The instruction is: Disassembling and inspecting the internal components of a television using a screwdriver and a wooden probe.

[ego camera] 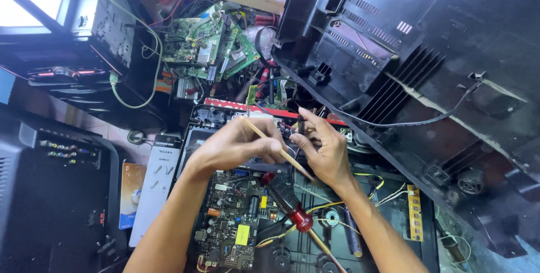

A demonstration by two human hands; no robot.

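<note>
My left hand (239, 143) is closed around a thin pale wooden stick (275, 148) that slants down to the right. My right hand (320, 146) pinches a small dark part (300, 124) between thumb and fingers, close beside the stick's lower end. Both hands hover over an opened appliance chassis (197, 138). Below them lies a dark circuit board (233, 222) with a yellow component. A screwdriver with a red and black handle (289, 205) rests across the board.
A large black plastic back cover (427, 70) leans at the right. Green circuit boards (211, 42) and tangled wires pile up at the back. A black set with coloured sockets (56, 194) stands at the left, beside a white packet (157, 186). A yellow strip board (414, 212) lies at right.
</note>
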